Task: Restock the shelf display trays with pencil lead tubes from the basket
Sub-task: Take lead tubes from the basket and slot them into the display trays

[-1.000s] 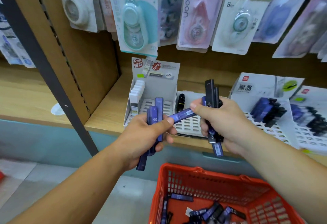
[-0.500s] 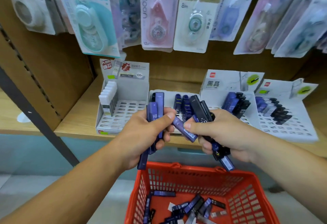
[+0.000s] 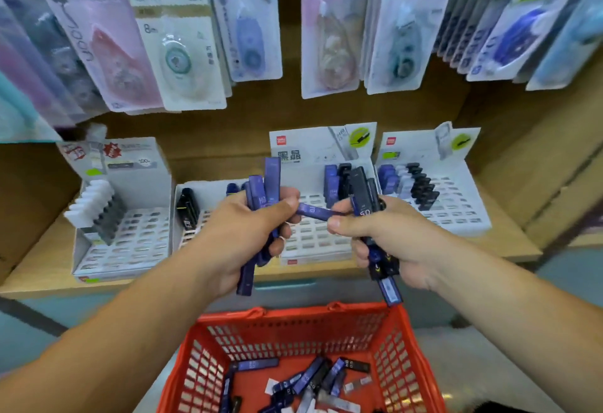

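Blue lead tube point(image 3: 315, 212), near-level, lying left-right

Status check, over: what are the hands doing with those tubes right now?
Both hands full: left hand grips blue tubes, right hand grips dark tubes. One blue tube pinched between them; basket below, trays ahead, nothing blocking.

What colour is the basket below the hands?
The basket is orange-red; the head view, the only one, shows it.

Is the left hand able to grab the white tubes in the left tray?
Probably not yet: the left hand grips a bundle of blue plastic lead tubes, though nothing blocks the white plastic tubes.
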